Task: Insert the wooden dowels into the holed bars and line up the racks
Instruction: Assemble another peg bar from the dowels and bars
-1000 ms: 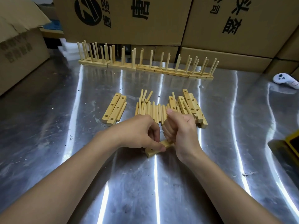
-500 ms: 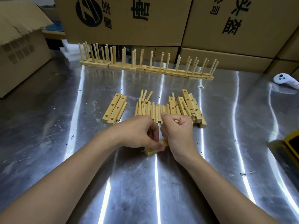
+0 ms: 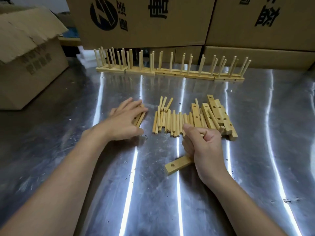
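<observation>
A holed wooden bar (image 3: 177,165) lies on the metal table in front of me, its right end under my right hand (image 3: 202,147). That hand is curled in a fist around a dowel (image 3: 221,128) whose tip pokes out past the knuckles. My left hand (image 3: 126,120) lies with straight fingers on the small stack of holed bars (image 3: 140,119) at the left. Loose dowels (image 3: 167,120) lie side by side in the middle. More holed bars (image 3: 217,113) are piled to their right. A row of finished racks (image 3: 170,68) with upright dowels stands at the back.
Large cardboard boxes (image 3: 148,21) wall off the back of the metal table (image 3: 170,201). An open torn box (image 3: 29,57) stands at the left. More boxes (image 3: 255,57) sit low behind the racks.
My left hand has let go of the near bar and moved left and away onto the stack of bars. The right hand stays fisted over the bar's right end.
</observation>
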### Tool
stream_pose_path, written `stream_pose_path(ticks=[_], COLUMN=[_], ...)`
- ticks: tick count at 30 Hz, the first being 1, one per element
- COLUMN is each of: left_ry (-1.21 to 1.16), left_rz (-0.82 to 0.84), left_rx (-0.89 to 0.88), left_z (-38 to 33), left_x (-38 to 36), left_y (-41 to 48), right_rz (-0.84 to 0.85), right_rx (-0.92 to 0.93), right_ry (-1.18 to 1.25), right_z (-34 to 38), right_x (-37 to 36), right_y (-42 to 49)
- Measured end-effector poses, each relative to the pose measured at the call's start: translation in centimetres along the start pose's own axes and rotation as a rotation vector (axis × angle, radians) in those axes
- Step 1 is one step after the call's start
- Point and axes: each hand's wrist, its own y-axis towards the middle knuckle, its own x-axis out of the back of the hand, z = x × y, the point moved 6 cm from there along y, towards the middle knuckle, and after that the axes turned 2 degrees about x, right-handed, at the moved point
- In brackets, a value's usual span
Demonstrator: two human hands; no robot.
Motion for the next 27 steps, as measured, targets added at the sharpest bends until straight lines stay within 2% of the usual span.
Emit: stream_pose_path(ticks=[5, 12, 20, 27], left_ry=[0.075, -0.050, -0.067, -0.099], left_rz=[-0.041, -0.126, -0.089, -0.218], left_rx=[-0.002, 0.014, 0.013, -0.061], left_z=[0.1, -0.1, -0.5, -1.0], left_x=[-0.3, 0.3, 0.3, 1.3], left_y=[0.5, 0.4, -0.1, -0.5], right_rz=[0.017, 0.025, 0.016, 0.017], right_rx=[0.013, -0.020, -0.045, -0.044], right_ry=[-0.020, -0.062, -0.123, -0.117], right_z=[0.3, 0.4, 0.4, 1.0], right_x=[0.1, 0.1, 0.0, -0.1], right_y=[0.1, 0.3, 0.4, 0.3])
